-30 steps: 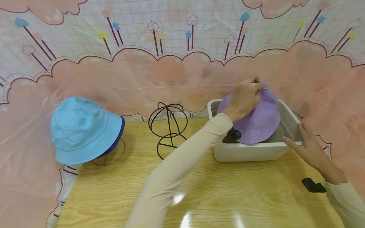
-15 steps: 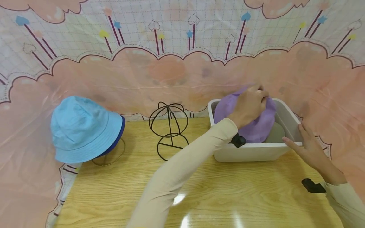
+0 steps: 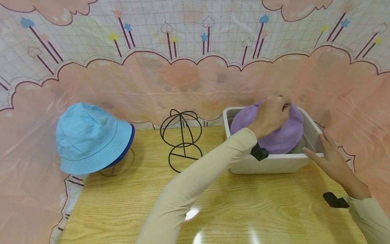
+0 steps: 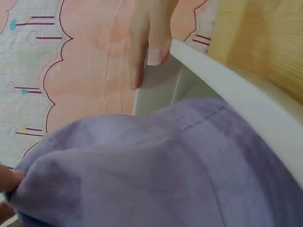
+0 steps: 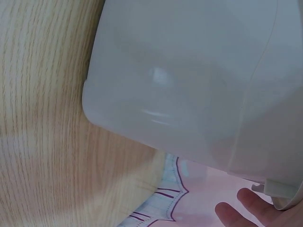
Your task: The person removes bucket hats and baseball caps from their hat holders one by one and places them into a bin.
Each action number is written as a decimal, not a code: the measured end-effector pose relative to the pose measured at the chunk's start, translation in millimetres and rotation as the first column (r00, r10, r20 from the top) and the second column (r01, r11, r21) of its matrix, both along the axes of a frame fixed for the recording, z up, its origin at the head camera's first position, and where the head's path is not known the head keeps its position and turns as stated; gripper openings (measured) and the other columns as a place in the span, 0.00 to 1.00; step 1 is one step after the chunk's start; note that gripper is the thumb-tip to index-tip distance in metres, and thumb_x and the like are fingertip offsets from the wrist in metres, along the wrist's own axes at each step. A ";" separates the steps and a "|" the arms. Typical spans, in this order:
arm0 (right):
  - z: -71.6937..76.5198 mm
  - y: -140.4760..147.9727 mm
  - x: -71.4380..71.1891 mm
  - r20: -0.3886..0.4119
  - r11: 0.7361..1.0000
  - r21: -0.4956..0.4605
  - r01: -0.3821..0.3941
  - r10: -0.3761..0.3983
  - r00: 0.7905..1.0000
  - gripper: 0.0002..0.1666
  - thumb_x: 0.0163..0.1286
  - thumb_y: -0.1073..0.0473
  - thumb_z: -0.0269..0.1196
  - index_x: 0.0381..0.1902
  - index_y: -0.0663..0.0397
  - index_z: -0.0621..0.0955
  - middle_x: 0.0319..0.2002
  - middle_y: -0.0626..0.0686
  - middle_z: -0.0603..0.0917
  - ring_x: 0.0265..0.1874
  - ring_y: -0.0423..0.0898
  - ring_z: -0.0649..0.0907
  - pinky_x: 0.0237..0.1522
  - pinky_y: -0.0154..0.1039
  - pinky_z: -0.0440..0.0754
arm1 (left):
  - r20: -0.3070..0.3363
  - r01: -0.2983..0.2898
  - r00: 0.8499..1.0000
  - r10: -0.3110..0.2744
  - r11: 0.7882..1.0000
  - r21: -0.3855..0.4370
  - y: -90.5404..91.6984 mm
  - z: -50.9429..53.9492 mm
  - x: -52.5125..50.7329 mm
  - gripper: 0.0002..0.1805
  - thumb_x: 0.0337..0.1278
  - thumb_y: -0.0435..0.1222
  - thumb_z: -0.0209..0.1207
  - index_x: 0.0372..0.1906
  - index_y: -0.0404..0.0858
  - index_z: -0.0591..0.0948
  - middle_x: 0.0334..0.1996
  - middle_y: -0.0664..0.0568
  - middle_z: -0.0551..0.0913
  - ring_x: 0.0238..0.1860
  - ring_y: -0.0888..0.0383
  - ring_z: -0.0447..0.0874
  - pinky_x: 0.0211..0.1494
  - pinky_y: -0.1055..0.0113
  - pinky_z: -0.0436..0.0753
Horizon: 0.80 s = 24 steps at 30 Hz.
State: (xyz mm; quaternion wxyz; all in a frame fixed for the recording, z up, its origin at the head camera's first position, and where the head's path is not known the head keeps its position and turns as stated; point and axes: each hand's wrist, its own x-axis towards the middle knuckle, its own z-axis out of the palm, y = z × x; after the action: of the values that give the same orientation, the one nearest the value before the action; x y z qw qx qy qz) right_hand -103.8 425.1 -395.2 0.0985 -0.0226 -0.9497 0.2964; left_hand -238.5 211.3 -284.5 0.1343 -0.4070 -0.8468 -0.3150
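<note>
My left hand (image 3: pixel 272 115) pinches the crown of a purple bucket hat (image 3: pixel 283 137) inside the white bin (image 3: pixel 265 164). In the left wrist view, the purple hat (image 4: pixel 137 165) fills the lower part, its cloth bunched at the fingertips on the left edge. My right hand (image 3: pixel 332 162) holds the bin's near right corner, thumb over the inside and fingers along the outside of the rim. In the right wrist view, two fingertips of the right hand (image 5: pixel 251 208) show beside the bin's outer wall (image 5: pixel 180 85). Beneath the purple hat, a grey-green surface (image 3: pixel 300 147) shows in the bin.
A black wire hat stand (image 3: pixel 182 135) stands mid-table, left of the bin. Farther left, a light blue bucket hat (image 3: pixel 91 139) sits over a dark blue one (image 3: pixel 125 154) on a wire stand (image 3: pixel 118 174). A patterned cloth (image 3: pixel 182 78) hangs behind the wooden table (image 3: pixel 243 203).
My left hand has lowered the purple hat farther into the bin and shifted slightly right. The hat now lies more spread out. The right hand stays at the bin's corner.
</note>
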 end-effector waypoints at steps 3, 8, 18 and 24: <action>-0.9 0.6 0.2 0.002 1.000 -0.004 0.000 0.000 1.000 0.50 0.70 0.47 0.53 0.72 0.66 0.38 0.72 0.64 0.30 0.67 0.71 0.37 0.58 0.73 0.38 | 0.077 0.046 0.996 -0.044 0.999 -0.017 0.3 0.9 0.8 0.08 0.61 0.35 0.57 0.38 0.47 0.85 0.36 0.63 0.81 0.37 0.70 0.74 0.38 0.81 0.70; -1.4 1.7 -0.2 0.005 1.000 -0.003 -0.004 0.004 1.000 0.50 0.71 0.48 0.53 0.72 0.66 0.37 0.72 0.64 0.30 0.67 0.72 0.37 0.58 0.73 0.38 | 0.126 0.097 0.988 -0.092 0.995 -0.035 -0.7 0.6 2.4 0.07 0.58 0.34 0.56 0.35 0.47 0.84 0.32 0.62 0.79 0.33 0.69 0.71 0.35 0.80 0.68; -1.7 1.4 -0.6 -0.001 1.000 -0.017 -0.003 0.003 1.000 0.50 0.71 0.48 0.53 0.72 0.65 0.38 0.72 0.64 0.30 0.67 0.71 0.37 0.59 0.72 0.38 | 0.130 0.070 0.990 -0.062 0.996 -0.061 -2.3 -0.9 1.3 0.06 0.59 0.36 0.57 0.38 0.47 0.83 0.36 0.62 0.76 0.36 0.69 0.71 0.36 0.80 0.69; -0.7 1.0 -1.2 -0.006 1.000 -0.008 -0.004 0.004 1.000 0.50 0.71 0.48 0.53 0.72 0.65 0.38 0.72 0.64 0.31 0.67 0.72 0.38 0.60 0.72 0.38 | 0.125 -0.024 0.992 0.037 0.994 -0.104 -4.8 -13.4 -9.3 0.13 0.59 0.37 0.55 0.48 0.52 0.81 0.43 0.61 0.74 0.40 0.67 0.73 0.35 0.74 0.73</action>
State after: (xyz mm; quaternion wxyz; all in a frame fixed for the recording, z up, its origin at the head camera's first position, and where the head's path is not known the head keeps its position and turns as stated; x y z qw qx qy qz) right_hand -105.0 426.1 -396.0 0.1008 -0.0204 -0.9482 0.3005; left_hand -247.7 206.4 -297.9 0.0642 -0.3796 -0.8748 -0.2941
